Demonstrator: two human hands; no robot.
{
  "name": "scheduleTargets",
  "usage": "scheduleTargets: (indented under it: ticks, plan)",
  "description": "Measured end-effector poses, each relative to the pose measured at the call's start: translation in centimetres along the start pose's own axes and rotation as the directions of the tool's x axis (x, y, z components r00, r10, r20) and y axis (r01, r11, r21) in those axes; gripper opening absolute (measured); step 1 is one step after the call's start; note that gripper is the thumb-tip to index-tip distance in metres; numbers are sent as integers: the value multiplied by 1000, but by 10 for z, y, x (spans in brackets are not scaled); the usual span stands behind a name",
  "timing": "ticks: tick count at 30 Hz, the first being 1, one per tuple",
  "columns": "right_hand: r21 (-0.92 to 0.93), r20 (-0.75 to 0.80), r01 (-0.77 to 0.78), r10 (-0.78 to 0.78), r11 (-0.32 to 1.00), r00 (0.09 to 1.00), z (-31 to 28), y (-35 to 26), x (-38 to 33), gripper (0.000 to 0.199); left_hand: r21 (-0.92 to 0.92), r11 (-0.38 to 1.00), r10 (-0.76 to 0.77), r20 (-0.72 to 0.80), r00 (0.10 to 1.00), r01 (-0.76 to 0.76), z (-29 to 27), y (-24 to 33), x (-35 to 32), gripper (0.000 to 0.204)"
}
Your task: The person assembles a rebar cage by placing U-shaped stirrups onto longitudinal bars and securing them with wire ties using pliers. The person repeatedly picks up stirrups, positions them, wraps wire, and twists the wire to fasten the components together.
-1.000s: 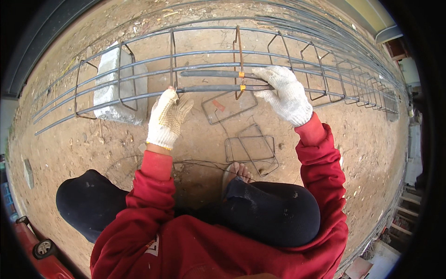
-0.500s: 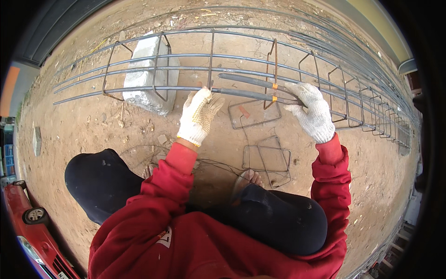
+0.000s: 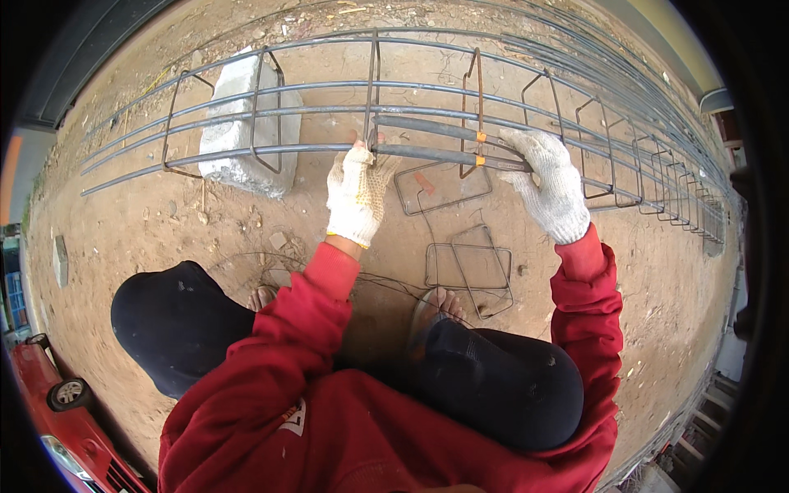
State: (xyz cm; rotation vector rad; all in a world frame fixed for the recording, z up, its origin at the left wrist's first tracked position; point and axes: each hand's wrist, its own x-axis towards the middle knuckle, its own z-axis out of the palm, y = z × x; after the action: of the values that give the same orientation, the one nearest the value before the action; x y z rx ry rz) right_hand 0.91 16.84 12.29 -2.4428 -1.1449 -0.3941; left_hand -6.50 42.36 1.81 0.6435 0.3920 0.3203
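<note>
A long cage of steel reinforcing bars (image 3: 246, 152) with square wire stirrups runs across the dirt in front of me. My left hand (image 3: 355, 195), in a white knit glove, pinches an upright stirrup (image 3: 371, 90) where it meets the near bar. My right hand (image 3: 552, 187), also gloved, is closed around the near bar beside another stirrup (image 3: 472, 107) marked with orange bands. Both red sleeves come up from the lower edge, and my dark trouser knees sit below.
A pale concrete block (image 3: 245, 123) props the cage at the left. Loose square stirrups (image 3: 468, 264) lie on the dirt between my feet and the cage. More rebar (image 3: 625, 74) lies behind at the upper right. A red vehicle (image 3: 57, 411) stands at the lower left.
The view has shifted so the cage and block sit further right and lower. My left hand went from hovering under the bar to gripping a stirrup; my right hand stays on the bar.
</note>
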Motion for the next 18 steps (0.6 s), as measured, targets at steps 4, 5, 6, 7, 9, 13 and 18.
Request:
scheduleTargets:
  ticks: [4,5,6,7,9,13,18]
  plan:
    - [33,-36,-57,58,998,998,-13,-4,-34,52,84,996,-25,-92,995,33,-9,-6,-5,35]
    - [57,-7,-119,120,991,993,-21,-5,-47,52,-2,1000,3,-86,996,-3,-8,-9,-3,37]
    - [121,32,-190,188,974,982,-28,-7,-64,52,68,997,-28,-158,987,39,-8,-11,-1,40]
    - [185,75,-260,250,948,965,-35,-10,-84,52,120,992,-19,-158,987,38,-11,-10,3,43]
    - [210,141,-374,351,903,926,-28,-11,-123,52,-2,996,-89,-80,993,90,-26,-4,-1,49]
    - [14,143,-473,467,881,873,30,-2,-182,49,28,990,-131,-164,978,137,-43,-21,-19,49]
    - [-35,98,-665,665,746,741,96,8,-202,46,670,683,-181,-229,956,290,-54,-53,-38,38]
